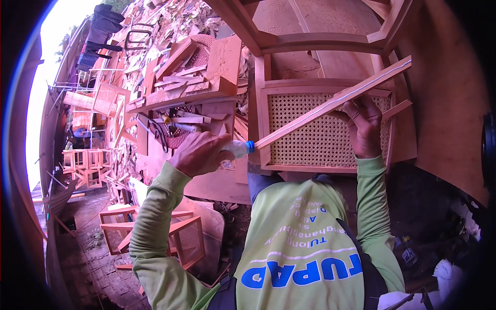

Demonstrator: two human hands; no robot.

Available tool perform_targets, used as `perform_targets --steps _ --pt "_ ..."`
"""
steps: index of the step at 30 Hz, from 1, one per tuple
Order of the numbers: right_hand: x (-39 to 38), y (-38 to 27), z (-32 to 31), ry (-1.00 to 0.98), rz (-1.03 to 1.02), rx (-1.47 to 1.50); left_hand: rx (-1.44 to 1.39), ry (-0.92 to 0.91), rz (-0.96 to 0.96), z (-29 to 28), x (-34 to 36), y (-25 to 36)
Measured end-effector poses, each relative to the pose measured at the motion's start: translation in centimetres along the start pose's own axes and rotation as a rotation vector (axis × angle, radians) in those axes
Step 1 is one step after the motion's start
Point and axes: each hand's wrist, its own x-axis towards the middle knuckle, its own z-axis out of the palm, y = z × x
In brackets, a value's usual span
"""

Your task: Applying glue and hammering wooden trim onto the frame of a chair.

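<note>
My left hand (202,153) is closed around a small whitish squeeze bottle (236,149) with a blue cap, tipped sideways. Its blue end is at the lower left end of a long narrow wooden strip (330,106). A thin white line, like a bead of glue, runs along the strip's face. My right hand (361,124) grips the strip from below, past its middle, and holds it slanting up to the right. Beneath both lies a wooden chair frame (262,121) with a woven cane panel (305,129); the strip and right hand hide part of it.
A wooden frame (320,42) rises at the top. Left of the cane panel, offcuts (181,82) lie heaped with a hammer-like tool (181,124). Cane-panelled wooden frames (186,240) stand on the floor at lower left. A large brown board (447,88) is at right.
</note>
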Motion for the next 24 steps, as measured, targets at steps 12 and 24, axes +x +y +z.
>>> perform_targets --steps 12,24 --pt "-1.0 0.8 -0.3 0.116 0.042 0.026 -0.086 0.112 0.015 -2.6 -0.4 0.6" --pt "-3.4 1.6 -3.9 0.272 0.167 0.159 -0.492 0.226 -0.261 3.9 -5.7 -4.3"
